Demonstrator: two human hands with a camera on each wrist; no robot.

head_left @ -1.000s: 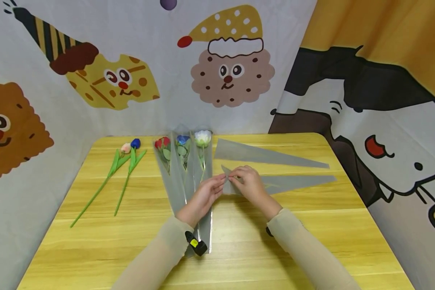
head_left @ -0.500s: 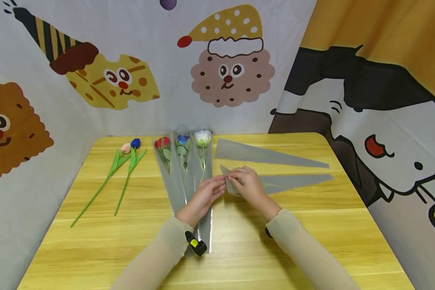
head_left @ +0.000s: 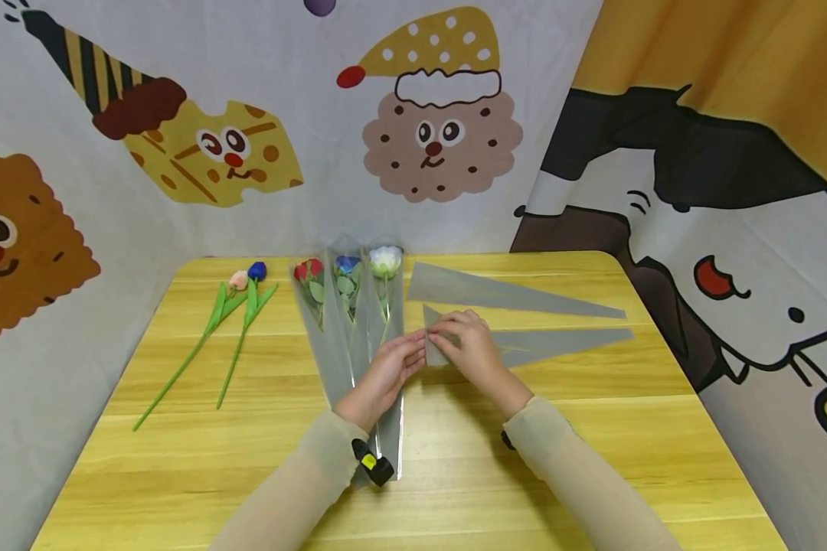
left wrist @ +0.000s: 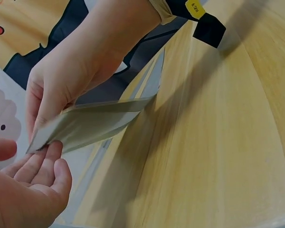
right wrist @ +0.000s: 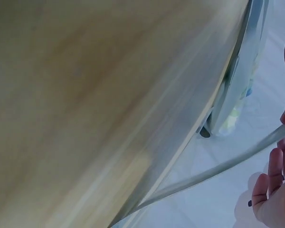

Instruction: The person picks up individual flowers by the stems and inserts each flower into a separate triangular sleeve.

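A grey translucent flower sleeve (head_left: 572, 343), long and tapering, is raised at its wide end above the table. My right hand (head_left: 478, 352) pinches that wide end between thumb and fingertips. The left hand (head_left: 388, 373) faces it with palm turned up; its fingertips touch the sleeve's edge while the thumb stands apart, as the left wrist view shows. In that view the sleeve (left wrist: 97, 124) bends from the right hand down toward the table. A second flat sleeve (head_left: 496, 291) lies just behind.
Three sleeved flowers lie side by side left of centre: a red rose (head_left: 308, 269), a blue rose (head_left: 348, 265) and a white flower (head_left: 386, 262). Farther left are a pink tulip (head_left: 238, 281) and a blue tulip (head_left: 257, 271). A printed cloth (head_left: 331, 168) hangs behind the wooden table (head_left: 248, 474).
The sleeve's wide end tilted and shifted slightly in the right hand's pinch, and now stands a little higher between the hands. The left hand has barely moved.
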